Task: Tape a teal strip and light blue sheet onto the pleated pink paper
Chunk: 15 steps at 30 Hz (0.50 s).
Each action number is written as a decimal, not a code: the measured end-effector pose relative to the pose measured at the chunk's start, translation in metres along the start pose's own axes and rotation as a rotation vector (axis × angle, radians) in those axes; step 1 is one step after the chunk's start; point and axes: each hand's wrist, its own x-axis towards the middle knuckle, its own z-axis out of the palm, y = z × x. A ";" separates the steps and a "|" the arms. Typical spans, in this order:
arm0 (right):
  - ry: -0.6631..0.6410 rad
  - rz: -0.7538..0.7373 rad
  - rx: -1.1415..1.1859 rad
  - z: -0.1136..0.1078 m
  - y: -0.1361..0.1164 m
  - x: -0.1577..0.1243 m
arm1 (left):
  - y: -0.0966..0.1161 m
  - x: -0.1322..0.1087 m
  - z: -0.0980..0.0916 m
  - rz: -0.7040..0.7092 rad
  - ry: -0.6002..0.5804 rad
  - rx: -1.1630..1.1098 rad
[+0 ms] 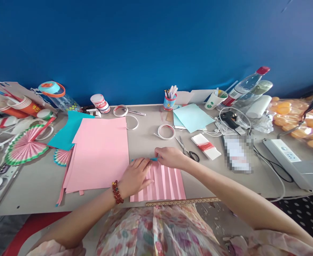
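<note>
A sheet of pink paper (169,181) with accordion pleats lies at the desk's front edge, a narrow blue strip (153,159) showing along its far edge. My left hand (135,174) rests flat on the pleated sheet, fingers stretched out and their tips by the strip; it wears a beaded bracelet (116,192). At the same far edge my right hand (169,156) is closed, its thumb and finger pinching the blue strip. Part of the strip is hidden under my fingers. Just left of the sheet lies a stack of pink paper (101,153).
Scissors (188,149), a roll of tape (166,132) and red thread on a white card (206,146) lie beyond my right hand. Folded paper fans (27,144) are at left. A power strip (286,160) with cables, a bottle (248,85) and light-blue paper (194,117) stand or lie right.
</note>
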 end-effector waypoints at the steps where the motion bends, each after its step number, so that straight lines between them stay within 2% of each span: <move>1: -0.001 0.013 0.003 0.001 0.000 0.000 | 0.000 0.001 0.000 0.011 -0.002 -0.027; 6: -0.011 0.058 0.011 0.002 -0.001 0.004 | -0.005 0.002 0.004 0.038 0.028 -0.122; 15: -0.064 0.102 0.072 -0.008 -0.001 0.000 | -0.011 -0.001 0.010 0.048 0.035 -0.140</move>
